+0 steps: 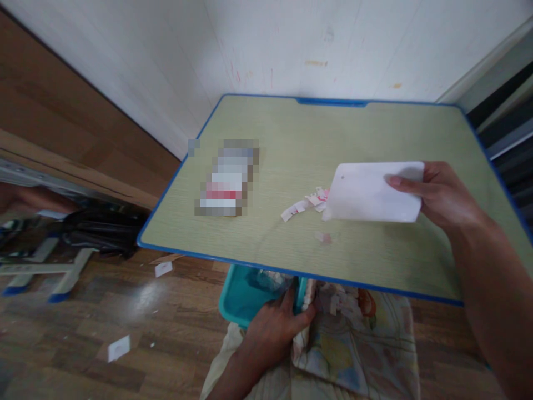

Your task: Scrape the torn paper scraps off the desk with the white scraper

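Note:
My right hand [441,191] grips a white flat scraper [370,194], a stiff sheet with rounded corners and a small hole, tilted over the table. At the scraper's left edge lie small torn paper scraps [314,200], white with pink marks; part of the pile may be hidden behind it. Below the table's front edge, my left hand [277,325] is closed around the near right rim of a teal plastic bin [237,303]. Its thumb is by the edge of a patterned cloth [353,350] on my lap. Some fingertips are hidden inside the bin, near crumpled clear plastic [275,279].
The light wood-grain table [283,133] has a blue rim and stands against a white wall. A blurred-out flat object [227,180] lies on its left side. More scraps [339,300] rest on the cloth. White paper pieces [119,348] lie on the wooden floor. Another person's arm [16,198] shows at left.

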